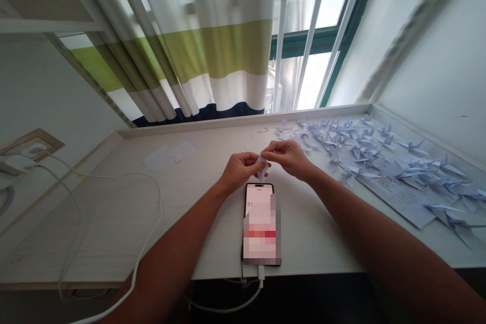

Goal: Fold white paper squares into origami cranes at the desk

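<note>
Between my hands is a small folded piece of white paper (261, 168), narrow and pointed toward the bottom. My left hand (242, 169) is closed on its side, thumb lying across the front. At its top edge, my right hand (287, 157) pinches the same paper between thumb and fingers. Just below both hands a phone (260, 212) lies face up with its screen lit, part of it blurred out. To the right spreads a pile of folded paper cranes (353, 144), many with pointed wings.
Flat paper sheets (172, 155) lie at the back left of the white desk (114, 202). A printed sheet (395, 195) sits under some cranes. One white cable (160, 197) crosses the left side; a charging cable (261, 274) hangs over the front edge. Curtains (228, 50) stand behind.
</note>
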{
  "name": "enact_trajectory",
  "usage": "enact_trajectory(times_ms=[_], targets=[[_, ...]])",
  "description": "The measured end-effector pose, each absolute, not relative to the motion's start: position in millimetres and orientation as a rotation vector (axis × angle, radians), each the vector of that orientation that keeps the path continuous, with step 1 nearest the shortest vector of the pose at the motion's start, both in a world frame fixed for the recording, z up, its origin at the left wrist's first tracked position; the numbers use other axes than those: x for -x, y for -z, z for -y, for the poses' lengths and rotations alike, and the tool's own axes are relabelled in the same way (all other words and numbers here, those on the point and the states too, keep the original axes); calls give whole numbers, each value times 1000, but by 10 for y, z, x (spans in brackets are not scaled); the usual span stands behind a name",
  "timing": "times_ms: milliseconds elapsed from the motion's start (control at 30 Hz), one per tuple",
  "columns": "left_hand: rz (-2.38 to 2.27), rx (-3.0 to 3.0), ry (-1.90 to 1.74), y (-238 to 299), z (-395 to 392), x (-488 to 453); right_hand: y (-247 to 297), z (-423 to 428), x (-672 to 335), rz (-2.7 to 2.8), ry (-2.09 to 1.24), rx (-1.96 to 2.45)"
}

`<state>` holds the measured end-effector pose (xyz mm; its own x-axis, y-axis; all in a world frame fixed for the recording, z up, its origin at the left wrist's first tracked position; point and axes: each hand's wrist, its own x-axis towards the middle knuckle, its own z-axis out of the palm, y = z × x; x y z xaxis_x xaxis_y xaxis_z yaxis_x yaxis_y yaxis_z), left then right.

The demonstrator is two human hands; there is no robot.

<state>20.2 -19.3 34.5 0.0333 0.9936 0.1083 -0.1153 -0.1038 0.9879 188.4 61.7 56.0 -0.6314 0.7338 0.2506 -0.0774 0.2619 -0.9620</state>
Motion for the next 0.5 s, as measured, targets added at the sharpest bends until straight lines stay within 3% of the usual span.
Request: enact_trajectory(times_ms=[500], targets=[[-998, -1196, -1256, -299, 163, -209, -502, -609, -1852, 1844, -1295, 619]])
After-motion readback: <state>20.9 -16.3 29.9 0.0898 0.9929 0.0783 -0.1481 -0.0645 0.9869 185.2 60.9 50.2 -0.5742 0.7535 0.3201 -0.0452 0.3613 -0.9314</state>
